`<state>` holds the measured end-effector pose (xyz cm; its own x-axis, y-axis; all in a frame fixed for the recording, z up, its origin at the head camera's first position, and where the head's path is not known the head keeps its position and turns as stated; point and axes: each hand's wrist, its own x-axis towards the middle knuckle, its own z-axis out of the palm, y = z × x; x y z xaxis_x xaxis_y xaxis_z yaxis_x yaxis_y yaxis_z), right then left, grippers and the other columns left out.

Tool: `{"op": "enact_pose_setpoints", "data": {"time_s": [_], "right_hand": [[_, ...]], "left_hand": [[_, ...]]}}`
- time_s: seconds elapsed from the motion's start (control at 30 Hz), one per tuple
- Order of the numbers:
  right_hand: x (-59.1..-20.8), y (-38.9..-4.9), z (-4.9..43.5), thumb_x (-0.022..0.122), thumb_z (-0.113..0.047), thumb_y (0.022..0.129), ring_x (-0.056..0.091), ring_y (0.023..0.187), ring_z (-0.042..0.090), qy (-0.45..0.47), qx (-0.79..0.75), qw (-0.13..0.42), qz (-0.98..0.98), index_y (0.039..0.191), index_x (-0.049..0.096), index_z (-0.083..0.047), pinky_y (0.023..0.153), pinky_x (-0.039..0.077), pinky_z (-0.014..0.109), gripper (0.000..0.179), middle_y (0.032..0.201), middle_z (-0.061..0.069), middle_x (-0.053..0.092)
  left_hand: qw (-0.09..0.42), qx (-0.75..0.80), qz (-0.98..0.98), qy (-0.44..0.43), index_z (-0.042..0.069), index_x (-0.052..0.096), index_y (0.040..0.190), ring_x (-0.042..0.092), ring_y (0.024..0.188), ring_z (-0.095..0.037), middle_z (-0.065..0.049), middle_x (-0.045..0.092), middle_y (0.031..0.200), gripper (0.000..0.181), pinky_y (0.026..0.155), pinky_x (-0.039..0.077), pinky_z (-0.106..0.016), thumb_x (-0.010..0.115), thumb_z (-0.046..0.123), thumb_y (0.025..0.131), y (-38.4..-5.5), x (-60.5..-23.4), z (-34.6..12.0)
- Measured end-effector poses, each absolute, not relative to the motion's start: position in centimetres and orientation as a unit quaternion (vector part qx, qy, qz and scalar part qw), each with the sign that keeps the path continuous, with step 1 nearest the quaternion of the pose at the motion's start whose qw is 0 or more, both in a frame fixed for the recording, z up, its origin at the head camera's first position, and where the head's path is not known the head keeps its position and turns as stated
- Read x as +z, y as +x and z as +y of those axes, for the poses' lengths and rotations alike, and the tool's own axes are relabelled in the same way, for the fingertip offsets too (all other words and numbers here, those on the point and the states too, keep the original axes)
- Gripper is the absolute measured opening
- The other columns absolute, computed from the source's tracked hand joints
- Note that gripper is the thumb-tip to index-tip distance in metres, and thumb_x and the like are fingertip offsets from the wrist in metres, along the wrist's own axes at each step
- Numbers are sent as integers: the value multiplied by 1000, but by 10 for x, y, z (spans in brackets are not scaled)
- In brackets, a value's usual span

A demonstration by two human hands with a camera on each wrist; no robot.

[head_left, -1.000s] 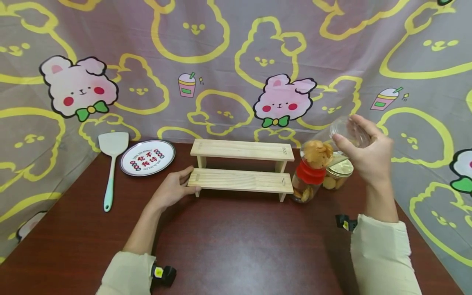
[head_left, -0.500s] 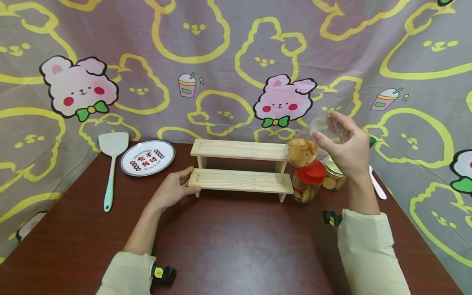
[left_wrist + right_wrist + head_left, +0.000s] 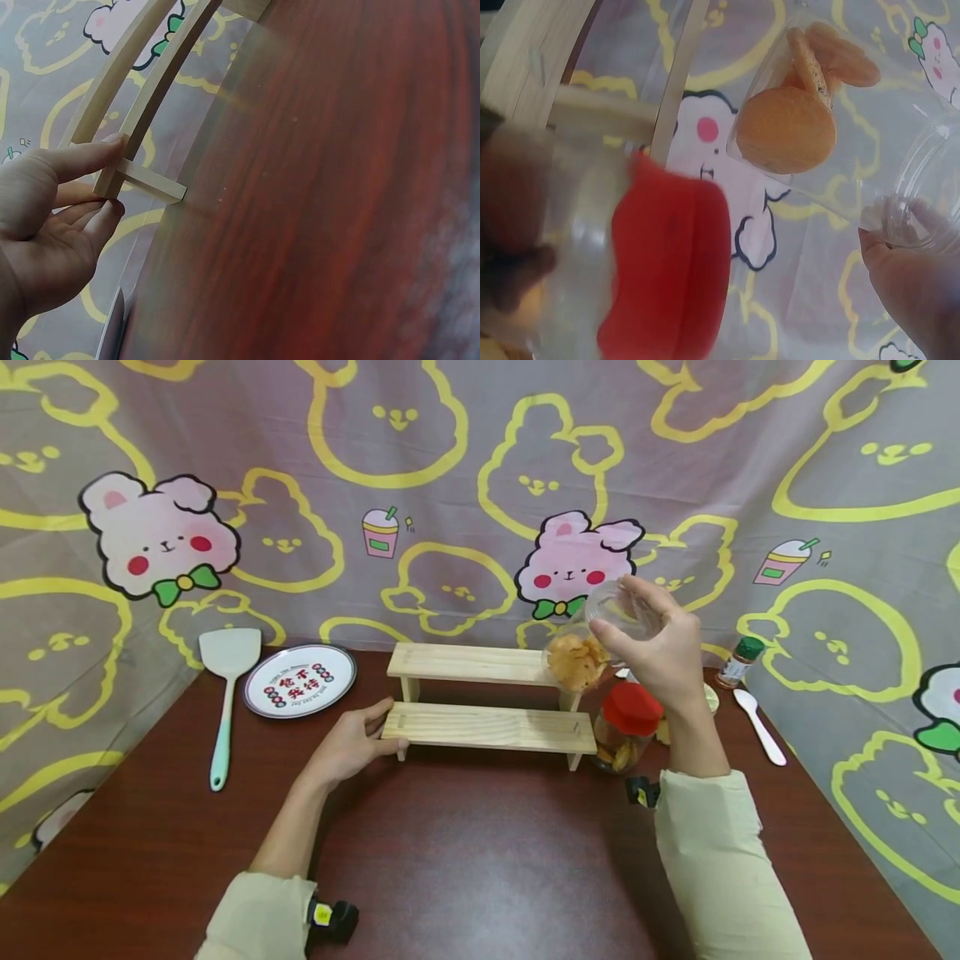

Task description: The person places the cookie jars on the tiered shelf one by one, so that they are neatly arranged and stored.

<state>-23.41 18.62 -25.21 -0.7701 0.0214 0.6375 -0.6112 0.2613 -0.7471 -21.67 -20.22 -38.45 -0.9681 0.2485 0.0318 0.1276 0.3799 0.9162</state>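
My right hand (image 3: 663,647) grips a clear jar (image 3: 611,610) near its ridged clear top end. Golden round cookies (image 3: 787,131) lie at the jar's bottom end, which overlaps the right end of the upper board in the head view. The jar is tilted. My left hand (image 3: 352,745) pinches the left end of the lower board of a two-step wooden shelf (image 3: 487,727); in the left wrist view the thumb and fingers lie on both sides of that board (image 3: 161,90). Close to the shelf's right end stands a red-lidded jar (image 3: 630,714) with cookies inside.
At the left lie a spatula (image 3: 228,693) and an oval plate (image 3: 262,706). A green-capped spice bottle (image 3: 738,664) and a white spoon (image 3: 759,727) are at the right. My right forearm mostly hides another jar. A patterned curtain (image 3: 450,510) hangs behind the table.
My right hand has carried the clear jar leftward, from beyond the red-lidded jar to the upper board's right end. The spice bottle and spoon have come into view. My left hand stays put.
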Motion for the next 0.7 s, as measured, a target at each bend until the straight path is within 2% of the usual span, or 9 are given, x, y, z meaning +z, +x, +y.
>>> {"op": "enact_pose_setpoints", "data": {"time_s": [0.23, 0.5, 0.7], "right_hand": [[-249, -240, 168, 82, -3, 79, 57, 125, 27, 201, 578, 244, -752, 137, 60, 5, 111, 46, 33, 63, 136, 18, 59], [-251, -251, 149, 83, -7, 80, 54, 129, 29, 219, 576, 201, -762, 139, 58, 5, 114, 43, 33, 65, 140, 17, 57], [-252, -260, 137, 85, -13, 81, 55, 131, 27, 227, 560, 188, -774, 141, 56, 4, 114, 43, 33, 68, 141, 17, 57]], "left_hand": [[58, 567, 815, 107, -14, 31, 151, 36, 142, -37, -27, 27, 160, 77, 112, 40, -37, 76, 5, 91, -217, -386, -202], [58, 591, 799, 93, -12, 35, 150, 38, 141, -30, -23, 31, 160, 75, 106, 44, -23, 77, 3, 90, -217, -389, -204], [61, 607, 786, 96, -13, 34, 150, 37, 142, -31, -24, 29, 160, 73, 106, 44, -23, 75, -1, 90, -217, -389, -205]]}}
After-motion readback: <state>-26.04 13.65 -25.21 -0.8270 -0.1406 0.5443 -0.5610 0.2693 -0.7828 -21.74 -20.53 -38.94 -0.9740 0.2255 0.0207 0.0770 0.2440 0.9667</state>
